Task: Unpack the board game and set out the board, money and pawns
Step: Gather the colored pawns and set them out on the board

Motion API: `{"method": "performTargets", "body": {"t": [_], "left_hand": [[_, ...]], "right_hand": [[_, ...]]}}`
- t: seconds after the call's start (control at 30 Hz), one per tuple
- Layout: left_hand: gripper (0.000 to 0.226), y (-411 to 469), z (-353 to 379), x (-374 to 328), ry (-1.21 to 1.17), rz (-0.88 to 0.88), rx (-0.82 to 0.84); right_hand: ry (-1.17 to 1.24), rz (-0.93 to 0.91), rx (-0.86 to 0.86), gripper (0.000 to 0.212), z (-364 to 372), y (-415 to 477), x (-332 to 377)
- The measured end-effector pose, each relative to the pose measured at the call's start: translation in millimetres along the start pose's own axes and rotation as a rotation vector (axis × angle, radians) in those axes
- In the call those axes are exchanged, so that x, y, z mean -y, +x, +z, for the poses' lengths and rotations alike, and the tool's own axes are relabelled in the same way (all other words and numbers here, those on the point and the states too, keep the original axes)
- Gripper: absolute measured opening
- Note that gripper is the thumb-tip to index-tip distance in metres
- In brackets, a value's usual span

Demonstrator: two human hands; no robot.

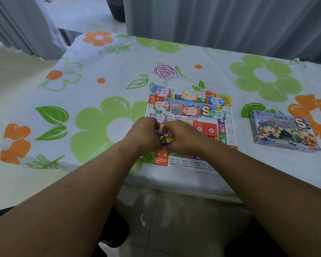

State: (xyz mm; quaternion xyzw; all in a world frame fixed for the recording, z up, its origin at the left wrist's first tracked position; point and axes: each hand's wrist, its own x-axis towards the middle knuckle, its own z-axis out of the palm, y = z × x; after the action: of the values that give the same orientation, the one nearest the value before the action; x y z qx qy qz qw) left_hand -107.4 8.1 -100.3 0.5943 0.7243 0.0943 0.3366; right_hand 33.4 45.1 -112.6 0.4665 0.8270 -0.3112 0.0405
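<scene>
Left hand (146, 133), right hand (182, 135) gripping pawns (164, 139), one board (185, 162), seven money stacks (189, 110)

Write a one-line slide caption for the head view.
Left hand and right hand grip a bundle of coloured pieces over the board, money stacks on it, game box at right.

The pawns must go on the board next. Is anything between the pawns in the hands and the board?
Nothing visible. The left hand and right hand hold the pawns over the near part of the board; the money stacks lie farther back, the box apart at the right.
</scene>
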Motion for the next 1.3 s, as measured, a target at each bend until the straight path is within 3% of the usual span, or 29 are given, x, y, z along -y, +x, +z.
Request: {"method": "performTargets", "body": {"t": [0.23,0.5,1.1,1.3], "left_hand": [[0.026,0,10,2,0.067,0.040,-0.019],[0.013,4,11,2,0.025,-0.030,-0.061],[0.011,7,13,6,-0.324,-0.153,-0.089],[0.009,8,12,11,-0.484,-0.230,-0.099]], "right_hand": [[0.008,-0.001,0.004,0.048,0,1,5],[-0.011,0.040,-0.019,0.032,0,4,11],[-0.004,0.068,-0.046,0.034,6,10,17],[-0.023,0.068,-0.094,0.018,11,10,20]]}}
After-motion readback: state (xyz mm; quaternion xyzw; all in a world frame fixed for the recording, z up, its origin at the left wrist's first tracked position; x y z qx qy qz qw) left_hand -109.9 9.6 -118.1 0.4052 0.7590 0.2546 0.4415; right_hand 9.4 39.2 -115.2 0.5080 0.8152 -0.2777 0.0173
